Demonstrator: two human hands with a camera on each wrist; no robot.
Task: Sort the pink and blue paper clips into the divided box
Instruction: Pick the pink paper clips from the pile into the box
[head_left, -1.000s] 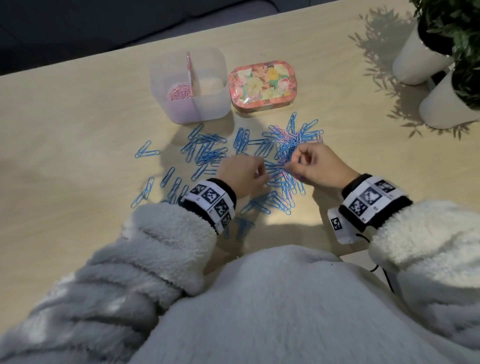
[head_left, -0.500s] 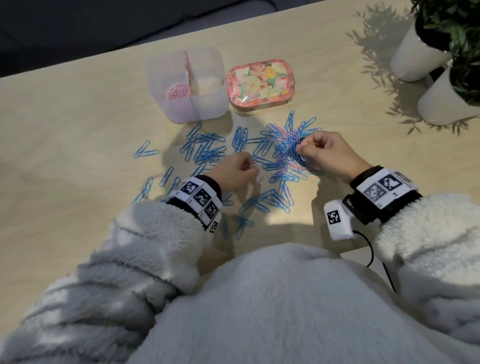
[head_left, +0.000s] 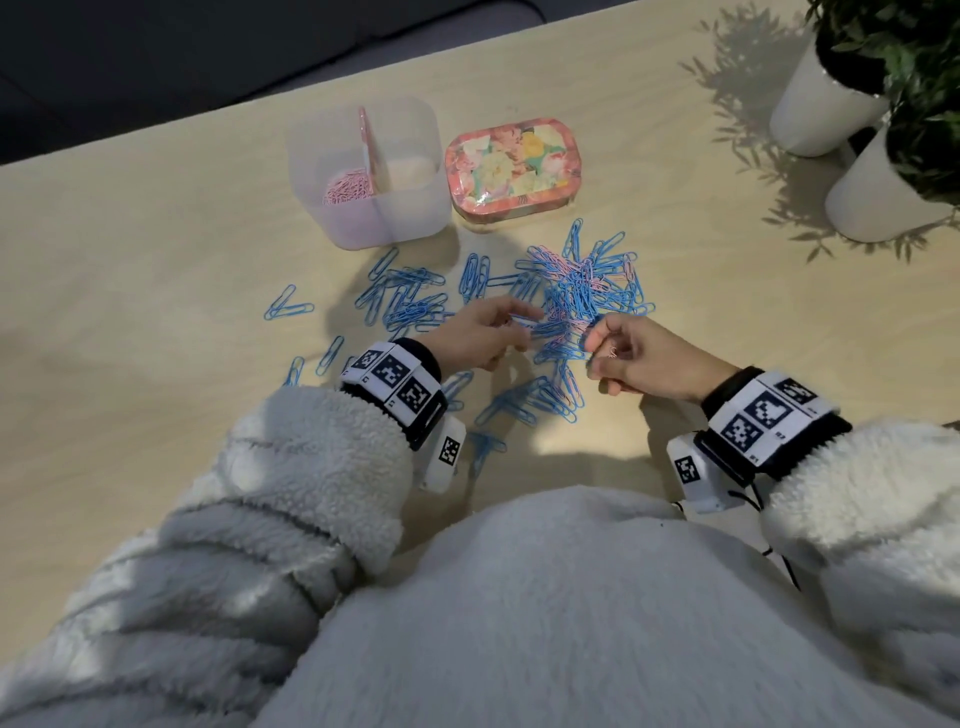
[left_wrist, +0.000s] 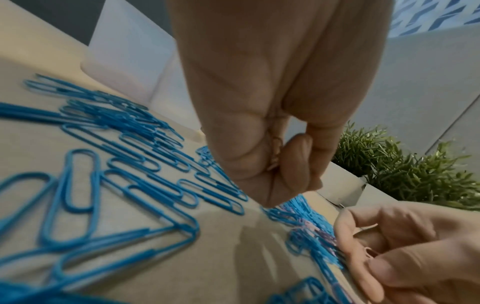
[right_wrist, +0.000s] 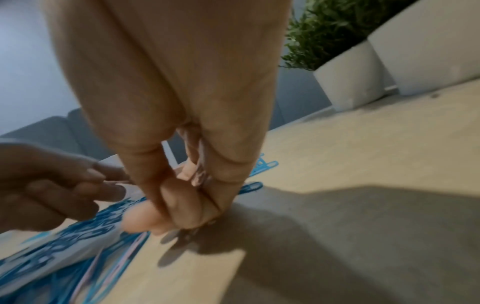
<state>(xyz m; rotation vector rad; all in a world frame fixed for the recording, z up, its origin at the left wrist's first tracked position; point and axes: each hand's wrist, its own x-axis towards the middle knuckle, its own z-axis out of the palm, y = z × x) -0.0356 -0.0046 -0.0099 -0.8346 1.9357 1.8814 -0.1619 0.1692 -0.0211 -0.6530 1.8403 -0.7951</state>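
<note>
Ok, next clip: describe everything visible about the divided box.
The divided box is a squarish, translucent, frosted plastic tub with rounded corners and no lid on it. It stands upright at the table's far side, left of the floral tin. A pink divider splits it: the left compartment holds pink paper clips, the right looks empty. Neither hand touches it.

Head view overhead; wrist views close, sharing paper clips.
</note>
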